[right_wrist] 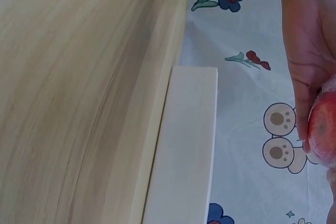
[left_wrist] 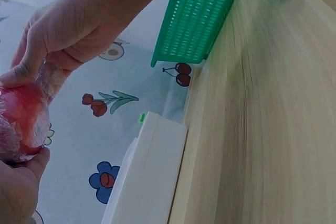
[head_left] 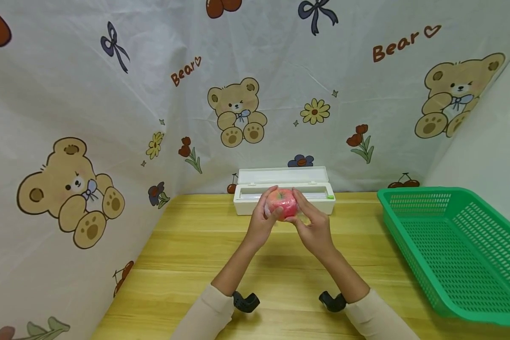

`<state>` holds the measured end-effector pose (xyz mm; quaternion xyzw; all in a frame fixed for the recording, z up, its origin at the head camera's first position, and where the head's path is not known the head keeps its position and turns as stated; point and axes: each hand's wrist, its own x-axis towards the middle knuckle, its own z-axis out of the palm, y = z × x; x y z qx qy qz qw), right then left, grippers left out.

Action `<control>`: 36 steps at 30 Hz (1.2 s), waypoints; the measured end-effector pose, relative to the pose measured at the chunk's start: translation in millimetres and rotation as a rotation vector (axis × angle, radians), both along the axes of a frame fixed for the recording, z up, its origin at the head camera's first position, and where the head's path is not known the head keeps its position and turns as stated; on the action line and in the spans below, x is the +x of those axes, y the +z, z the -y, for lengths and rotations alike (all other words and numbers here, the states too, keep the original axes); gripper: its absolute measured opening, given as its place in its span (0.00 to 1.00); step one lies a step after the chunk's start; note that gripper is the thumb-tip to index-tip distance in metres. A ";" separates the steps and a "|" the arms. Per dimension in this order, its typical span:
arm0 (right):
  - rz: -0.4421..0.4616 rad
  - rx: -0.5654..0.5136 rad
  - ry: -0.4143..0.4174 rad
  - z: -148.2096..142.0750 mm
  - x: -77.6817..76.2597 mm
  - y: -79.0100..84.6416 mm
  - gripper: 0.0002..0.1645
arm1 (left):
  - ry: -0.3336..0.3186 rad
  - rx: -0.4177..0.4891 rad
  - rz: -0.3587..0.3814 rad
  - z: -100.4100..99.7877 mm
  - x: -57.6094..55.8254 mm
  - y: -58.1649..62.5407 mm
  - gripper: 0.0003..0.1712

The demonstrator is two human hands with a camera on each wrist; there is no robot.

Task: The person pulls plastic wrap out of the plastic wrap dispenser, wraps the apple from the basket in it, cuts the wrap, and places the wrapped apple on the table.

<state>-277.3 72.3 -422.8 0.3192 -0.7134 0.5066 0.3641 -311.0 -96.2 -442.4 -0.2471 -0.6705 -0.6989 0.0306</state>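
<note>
In the head view, a red apple [head_left: 282,204] covered in clear plastic wrap is held up between both hands, over the wooden table. The left hand [head_left: 260,225] grips its left side, thumb in front. The right hand [head_left: 315,230] holds the opposite side, fingers along the top edge and thumb low. Crinkled film shows around the apple [left_wrist: 23,121] in the left wrist view. Behind the hands stands a long white box [head_left: 243,206], its lid raised at the back and a small green piece at its right end. The apple's underside is hidden in the head view.
A green perforated basket [head_left: 425,190] stands on the right of the wooden table [head_left: 195,255]. Bear-printed cloth [head_left: 280,61] hangs behind and at the left. A black wrist device [head_left: 245,302] sits on the left forearm, another [head_left: 332,301] on the right.
</note>
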 end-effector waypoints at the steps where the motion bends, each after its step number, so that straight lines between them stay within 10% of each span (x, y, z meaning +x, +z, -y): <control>1: 0.004 -0.005 0.003 -0.4 -0.3 0.4 0.40 | -0.002 -0.002 0.002 -0.2 0.8 0.9 0.43; 20: -0.034 0.104 0.011 -10.5 -23.5 -25.7 0.53 | -0.015 0.013 -0.043 1.5 17.7 18.4 0.37; 36: -0.081 0.111 -0.038 -7.4 -23.2 -28.8 0.45 | 0.021 -0.042 -0.023 -0.6 21.8 23.7 0.35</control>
